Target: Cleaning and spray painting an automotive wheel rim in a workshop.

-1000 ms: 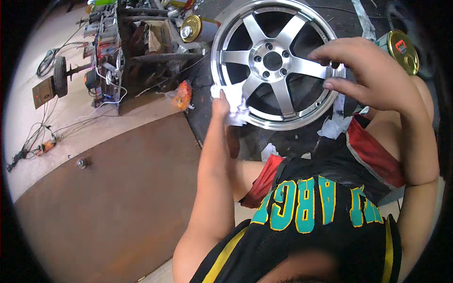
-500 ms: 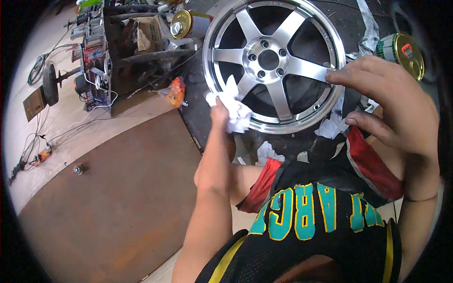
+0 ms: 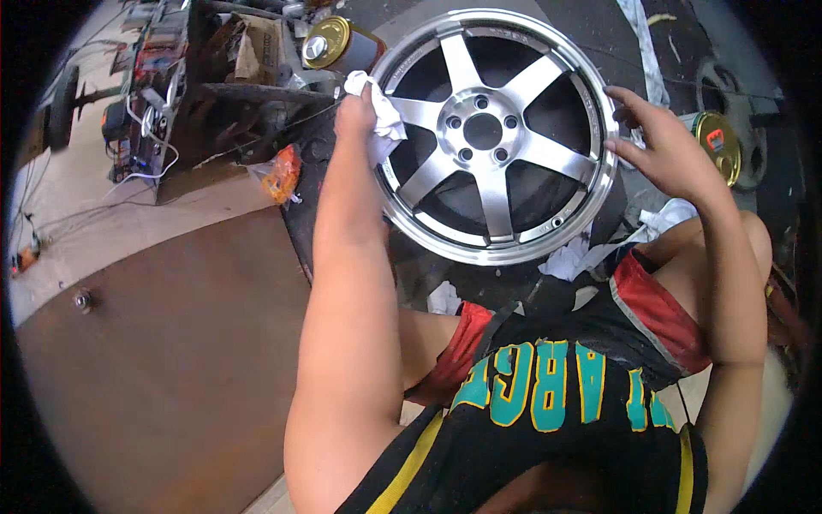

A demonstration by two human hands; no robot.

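Pale floor [image 3: 86, 248] beside brown panel [image 3: 171, 360]

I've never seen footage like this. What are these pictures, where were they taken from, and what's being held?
No machine here: these are a person's bare hands, seen from a camera worn on their head, looking down. The wide lens bends straight edges. A silvery six-spoke wheel lies face up on a dark surface. The left hand holds a crumpled white wipe at the wheel's left edge. The right hand is open by its right edge. Nearby are two gold-lidded cans and an orange item in clear plastic.
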